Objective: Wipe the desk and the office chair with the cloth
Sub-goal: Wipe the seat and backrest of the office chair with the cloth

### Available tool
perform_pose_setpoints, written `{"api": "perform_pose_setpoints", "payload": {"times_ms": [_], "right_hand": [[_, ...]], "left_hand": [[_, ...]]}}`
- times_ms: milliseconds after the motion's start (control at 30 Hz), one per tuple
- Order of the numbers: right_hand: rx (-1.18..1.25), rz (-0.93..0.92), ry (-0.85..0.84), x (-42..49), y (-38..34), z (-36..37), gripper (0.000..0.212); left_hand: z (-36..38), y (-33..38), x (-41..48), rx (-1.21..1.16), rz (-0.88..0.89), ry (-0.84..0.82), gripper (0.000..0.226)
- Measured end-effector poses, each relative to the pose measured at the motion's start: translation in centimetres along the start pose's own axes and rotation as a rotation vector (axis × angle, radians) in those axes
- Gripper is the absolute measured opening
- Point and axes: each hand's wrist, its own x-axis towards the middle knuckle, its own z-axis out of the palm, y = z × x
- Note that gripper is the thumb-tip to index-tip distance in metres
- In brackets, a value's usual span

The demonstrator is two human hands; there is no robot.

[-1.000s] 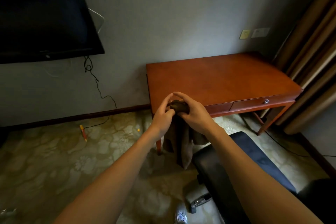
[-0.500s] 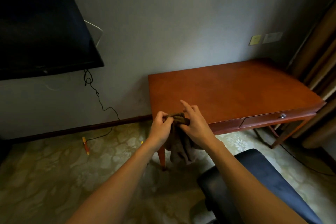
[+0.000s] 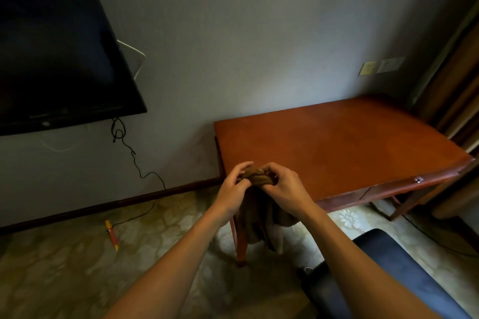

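A brown cloth [image 3: 259,217] hangs bunched between both hands in front of the near left corner of the reddish wooden desk [image 3: 337,147]. My left hand [image 3: 234,189] grips the cloth's upper left part with curled fingers. My right hand [image 3: 285,186] grips its upper right part, where the fabric is twisted into a roll. The cloth's lower end dangles past the desk's front leg. The dark office chair's seat [image 3: 383,274] lies at the lower right, below my right forearm.
A black TV [image 3: 59,54] hangs on the wall at left with a cable [image 3: 137,163] trailing to the floor. A red and yellow pen [image 3: 112,234] lies on the patterned carpet. Brown curtains [image 3: 456,96] stand at the right edge. The desk has a drawer knob [image 3: 417,179].
The view has shifted so the desk sits further right and lower. My right hand's fingers have curled down onto the cloth, and both hands have twisted its top tighter.
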Motion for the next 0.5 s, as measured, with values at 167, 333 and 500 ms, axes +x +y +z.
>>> {"api": "perform_pose_setpoints", "payload": {"times_ms": [167,333,500], "right_hand": [[-0.015,-0.012,0.055,4.1,-2.7,3.2,0.034],[-0.021,0.023,0.082,6.6,-4.7,5.1,0.037],[-0.099,0.029,0.089,8.7,-6.0,6.1,0.036]], "left_hand": [[-5.6,-0.5,3.4,0.323,-0.002,-0.088,0.038],[-9.9,-0.6,5.9,0.561,0.141,-0.044,0.011],[-13.6,-0.1,8.1,0.386,0.162,-0.140,0.011]]}}
